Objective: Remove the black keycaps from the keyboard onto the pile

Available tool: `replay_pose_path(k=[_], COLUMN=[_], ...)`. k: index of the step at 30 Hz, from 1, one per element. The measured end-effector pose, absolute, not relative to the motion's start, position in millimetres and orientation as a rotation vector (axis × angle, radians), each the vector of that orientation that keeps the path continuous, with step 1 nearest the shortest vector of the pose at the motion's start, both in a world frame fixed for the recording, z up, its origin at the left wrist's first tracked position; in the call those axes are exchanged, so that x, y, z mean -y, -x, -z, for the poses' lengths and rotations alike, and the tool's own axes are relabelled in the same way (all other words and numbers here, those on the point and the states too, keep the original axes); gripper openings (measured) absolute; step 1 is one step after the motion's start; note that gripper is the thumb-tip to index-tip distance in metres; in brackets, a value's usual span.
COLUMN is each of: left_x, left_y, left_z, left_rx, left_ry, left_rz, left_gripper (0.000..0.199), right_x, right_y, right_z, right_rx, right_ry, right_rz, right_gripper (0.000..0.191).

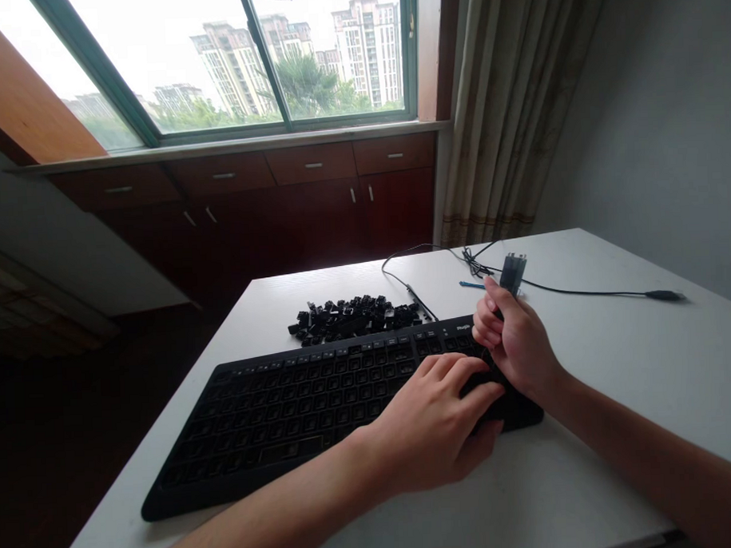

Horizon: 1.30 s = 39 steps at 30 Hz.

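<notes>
One probably light, stiff dark tool (512, 270) is being gripped, aptly low, by the closed right hand (515, 337); the keyboard (309, 388) is being steadied by the curled left hand (436, 419), hold unclear.

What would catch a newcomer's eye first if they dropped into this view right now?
Most likely the long black keyboard, lying across the white table with rows of bare key sockets, the left hand over its right part. Just behind it lies a loose heap of black keycaps. By the keyboard's far right corner, the right hand grips a dark object that sticks up above the fist.
</notes>
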State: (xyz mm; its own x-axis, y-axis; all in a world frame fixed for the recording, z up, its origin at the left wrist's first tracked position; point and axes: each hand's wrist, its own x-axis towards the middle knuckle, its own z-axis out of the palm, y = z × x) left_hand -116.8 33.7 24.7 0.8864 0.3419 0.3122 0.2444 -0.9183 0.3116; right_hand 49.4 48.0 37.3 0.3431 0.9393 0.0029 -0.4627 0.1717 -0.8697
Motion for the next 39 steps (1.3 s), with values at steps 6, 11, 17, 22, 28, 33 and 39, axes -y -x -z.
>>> replay_pose_path(k=[6,11,17,22,28,33,39], left_x=[-33.6,-33.3,-33.5,-33.9,-33.9,-33.9,-34.2], left_y=[116.6,116.8,116.9,117.1,117.4,117.4,117.5], left_z=[-24.8,-24.4,-24.2,-24.3,-24.2,-23.7,-23.5], left_rx=[-0.440,-0.437,-0.441,-0.436,-0.437,-0.437,-0.441], left_ry=[-2.786,-2.783,-2.783,-2.790,-2.793,-2.793,-2.793], left_rz=[-0.538,-0.543,-0.546,-0.539,-0.536,-0.539,-0.533], left_gripper=[0.037,0.037,0.037,0.037,0.037,0.037,0.037], right_x=[-47.9,-47.9,-48.6,-49.3,-49.1,-48.5,-48.2], right_y=[-49.2,-48.9,-48.6,-48.8,-49.3,-48.7,-49.1], right_z=[-37.6,-37.9,-38.3,-36.8,-36.5,-37.5,-37.0], right_rx=[0.643,0.647,0.637,0.634,0.651,0.651,0.658], right_ry=[0.914,0.912,0.912,0.910,0.913,0.919,0.919], right_rz=[-1.098,-1.096,-1.102,-1.101,-1.088,-1.090,-1.086], right_gripper=[0.045,0.044,0.042,0.043,0.044,0.042,0.042])
